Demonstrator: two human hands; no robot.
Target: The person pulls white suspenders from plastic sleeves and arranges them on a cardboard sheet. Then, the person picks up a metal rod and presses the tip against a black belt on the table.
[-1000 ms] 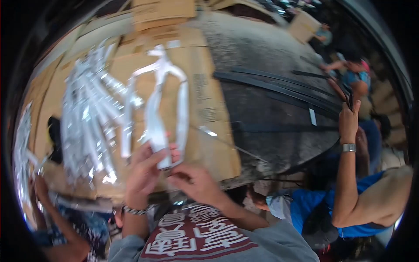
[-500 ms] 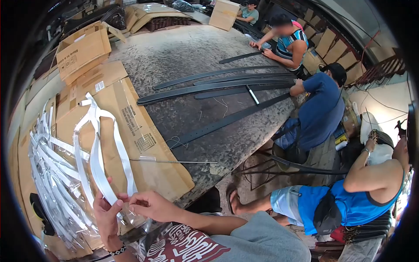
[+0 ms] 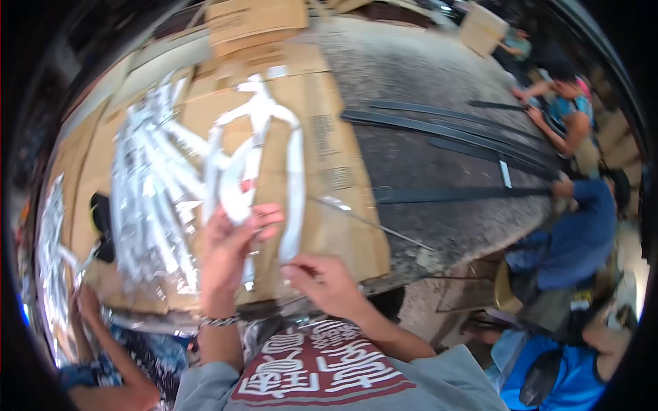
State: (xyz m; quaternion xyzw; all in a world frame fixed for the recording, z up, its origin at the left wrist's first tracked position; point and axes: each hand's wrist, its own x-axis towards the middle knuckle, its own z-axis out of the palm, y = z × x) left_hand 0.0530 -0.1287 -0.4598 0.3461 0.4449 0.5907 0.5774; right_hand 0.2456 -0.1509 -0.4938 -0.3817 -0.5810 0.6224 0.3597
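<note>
The left hand (image 3: 236, 233) is closed around the lower part of a white strap piece (image 3: 259, 109), whose joined top and side branches lie beyond it on a cardboard sheet (image 3: 360, 253). The right hand (image 3: 319, 277) has its fingers bent at the low end of the right branch; blur hides whether they grip it.

Beyond both hands, a small white label (image 3: 277, 71) sits on the cardboard, too small to read. Dark printing (image 3: 322, 137) runs down the sheet ahead of the right hand, smeared past reading, as is the print on the carton (image 3: 257, 24) farther off. Nearer than the hands, large white characters (image 3: 322, 363) stand on the dark red print of the wearer's shirt.

Left of the left hand lies a pile of shiny, clear-wrapped white straps (image 3: 151, 185), with a black object (image 3: 103, 226) beyond it. Right of the right hand, a thin rod (image 3: 384, 229) crosses the cardboard's edge onto the surface (image 3: 411, 61), where long black strips (image 3: 452, 130) lie. A co-worker in dark blue (image 3: 579, 233) reaches their far ends.
</note>
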